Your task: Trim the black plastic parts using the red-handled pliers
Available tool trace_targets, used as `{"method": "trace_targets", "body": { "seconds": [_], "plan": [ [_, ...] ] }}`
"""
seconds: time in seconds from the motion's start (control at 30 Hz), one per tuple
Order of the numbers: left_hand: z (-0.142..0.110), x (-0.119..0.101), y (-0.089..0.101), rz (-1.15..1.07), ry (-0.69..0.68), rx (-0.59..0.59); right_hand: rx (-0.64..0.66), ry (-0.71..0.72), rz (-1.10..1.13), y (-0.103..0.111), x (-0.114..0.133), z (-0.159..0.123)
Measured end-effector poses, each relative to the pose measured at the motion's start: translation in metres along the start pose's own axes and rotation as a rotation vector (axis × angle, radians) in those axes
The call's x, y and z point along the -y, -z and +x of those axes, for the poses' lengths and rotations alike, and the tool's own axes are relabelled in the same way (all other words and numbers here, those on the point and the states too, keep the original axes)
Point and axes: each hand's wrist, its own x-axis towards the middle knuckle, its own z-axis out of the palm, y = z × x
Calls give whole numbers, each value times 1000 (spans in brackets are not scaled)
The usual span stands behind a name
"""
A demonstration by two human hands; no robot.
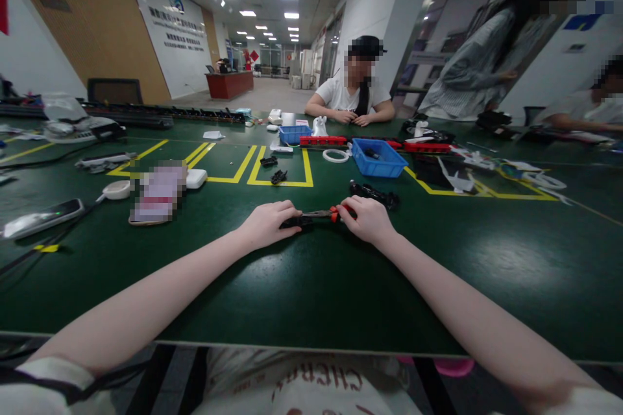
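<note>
My left hand [267, 223] rests on the green table [341, 285] with its fingers curled over a small black part [296, 222]. My right hand [367, 219] is closed on the red handles of a pair of pliers [324, 213], whose metal jaws point left at the black part. Just behind my right hand lies a longer black part [374, 194].
A blue bin [378, 158] and a white ring [335, 155] sit beyond my hands, with red strips [323, 140] and a smaller blue bin [294, 134]. Yellow tape boxes [280, 172] hold small black pieces. A person sits across the table. Phones and cables lie at the left.
</note>
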Motion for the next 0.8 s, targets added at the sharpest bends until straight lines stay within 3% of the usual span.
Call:
{"method": "trace_targets", "body": {
  "seconds": [0.8],
  "plan": [
    [1,0,1,184,-168,20,-26,72,-33,2,-10,4]
  ]
}}
